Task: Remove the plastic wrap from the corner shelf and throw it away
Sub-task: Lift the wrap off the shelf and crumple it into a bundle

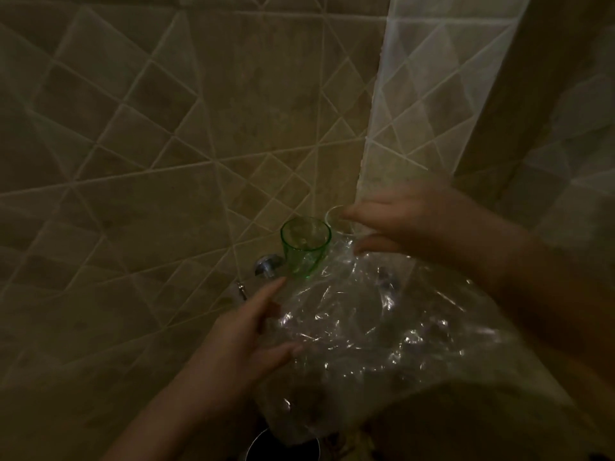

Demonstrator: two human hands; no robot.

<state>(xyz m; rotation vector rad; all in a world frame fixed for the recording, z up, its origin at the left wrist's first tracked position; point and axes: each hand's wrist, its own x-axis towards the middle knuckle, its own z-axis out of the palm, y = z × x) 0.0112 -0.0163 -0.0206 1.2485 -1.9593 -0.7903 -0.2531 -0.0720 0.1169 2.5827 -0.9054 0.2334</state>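
A crumpled sheet of clear plastic wrap (366, 331) lies over the glass corner shelf, which I can hardly make out beneath it. My left hand (239, 341) is at the wrap's left edge, thumb and fingers pinching the film. My right hand (399, 224) reaches into the corner at the wrap's far end, fingers curled on the film beside a clear glass (334, 216). The scene is dim and the hands are blurred.
A green glass (305, 244) stands at the shelf's back left, touching the wrap's edge. A chrome shelf bracket (266, 265) sits on the tiled wall (149, 144) just left of it. A round dark metal object (283, 445) shows at the bottom edge.
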